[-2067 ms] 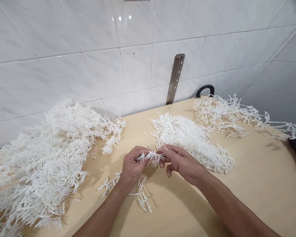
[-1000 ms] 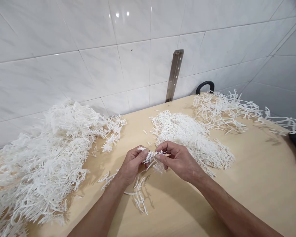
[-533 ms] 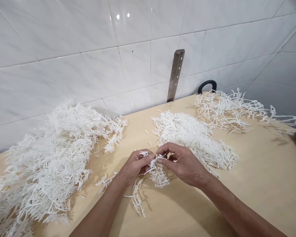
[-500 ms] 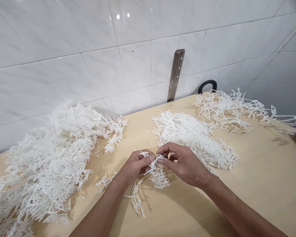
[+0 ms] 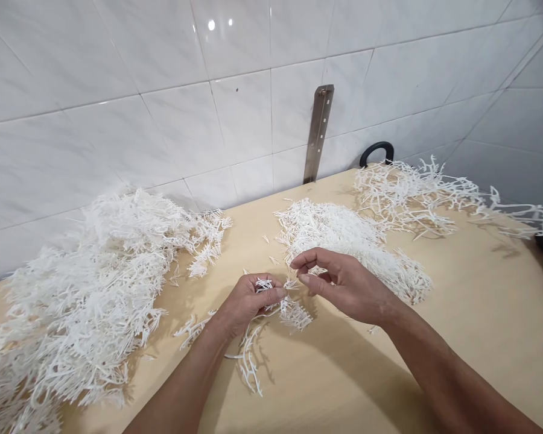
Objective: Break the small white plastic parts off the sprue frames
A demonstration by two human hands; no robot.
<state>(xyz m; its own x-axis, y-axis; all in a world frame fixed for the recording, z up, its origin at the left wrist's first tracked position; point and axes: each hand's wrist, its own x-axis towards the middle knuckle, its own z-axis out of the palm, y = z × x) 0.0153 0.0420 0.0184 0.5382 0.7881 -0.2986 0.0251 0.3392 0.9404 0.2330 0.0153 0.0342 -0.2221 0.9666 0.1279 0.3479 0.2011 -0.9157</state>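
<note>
My left hand (image 5: 252, 300) is closed on a white branched plastic sprig (image 5: 294, 314), thumb pressed over it, and thin forked ends stick out above and to the right of the fingers. Just up and to the right, my right hand (image 5: 339, 280) hovers with thumb and index finger slightly apart, no longer touching the sprig. Nothing clear shows between those fingertips. Under my left wrist, a loose branched stem (image 5: 250, 361) hangs or lies on the table. Behind my right hand is a pile of short white sprigs (image 5: 335, 226).
A large heap of white branched pieces (image 5: 104, 289) covers the left of the wooden table (image 5: 389, 386). Bare, longer stems (image 5: 402, 193) lie at the back right by a black handle (image 5: 377, 150). A metal bracket (image 5: 318, 132) stands against the tiled wall (image 5: 244, 114).
My right hand has let go of the sprig and drawn slightly up and to the right, its fingertips parting. My left hand still holds the sprig in nearly the same place.
</note>
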